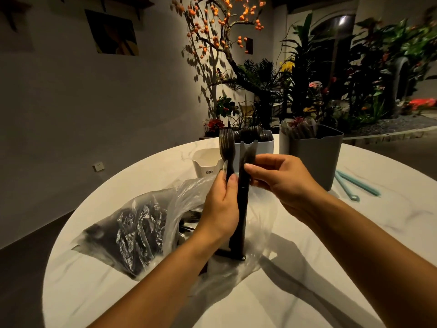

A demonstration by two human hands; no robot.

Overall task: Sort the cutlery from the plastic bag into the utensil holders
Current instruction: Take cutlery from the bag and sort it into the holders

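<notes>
My left hand grips a bundle of dark plastic forks upright, their handle ends resting on the table. My right hand pinches dark knives at the right side of the same bundle. A clear plastic bag full of dark cutlery lies on the round white table under and left of my hands. Three holders stand behind: a small white one, a pale one with spoons, and a grey one with cutlery inside.
Two teal bag clips lie on the table right of the grey holder. Plants and a tree with orange fruit stand beyond the table's far edge. The table's left edge drops off to a dark floor.
</notes>
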